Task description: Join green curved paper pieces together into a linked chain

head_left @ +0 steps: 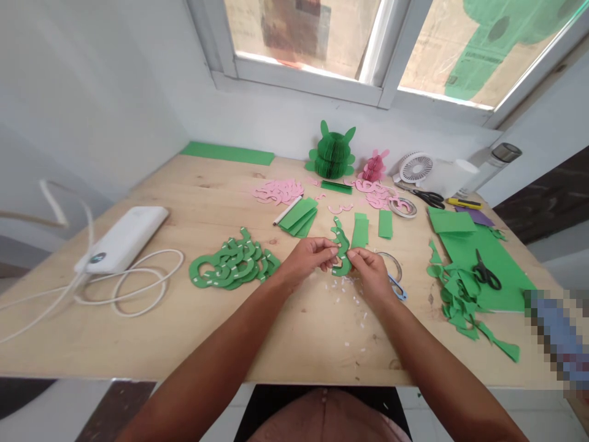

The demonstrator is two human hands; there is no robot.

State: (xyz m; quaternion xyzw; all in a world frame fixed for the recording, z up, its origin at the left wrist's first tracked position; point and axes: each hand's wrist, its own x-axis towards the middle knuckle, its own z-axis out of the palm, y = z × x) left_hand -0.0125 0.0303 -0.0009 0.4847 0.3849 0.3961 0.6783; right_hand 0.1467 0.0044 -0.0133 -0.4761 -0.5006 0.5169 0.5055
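A wavy green paper piece (342, 245) with small white strips on it is held upright between both hands, over the middle of the table. My left hand (313, 256) pinches its left edge, and my right hand (368, 265) has its fingertips closed on the right edge. Left of my left hand lies a pile of similar green curved pieces (230, 264), also marked with white bits. Tiny white scraps (343, 291) are scattered below the held piece. Beside my right hand are a roll of tape (394, 264) and blue-handled scissors (399, 290), partly hidden by that hand.
A white power bank (129, 239) with looped cable (161, 288) is at left. Green sheets (488, 258), scraps (460, 294) and black scissors (485, 273) lie right. Behind stand a green paper figure (334, 153), a pink one (375, 167), a fan (415, 167) and a bottle (490, 166).
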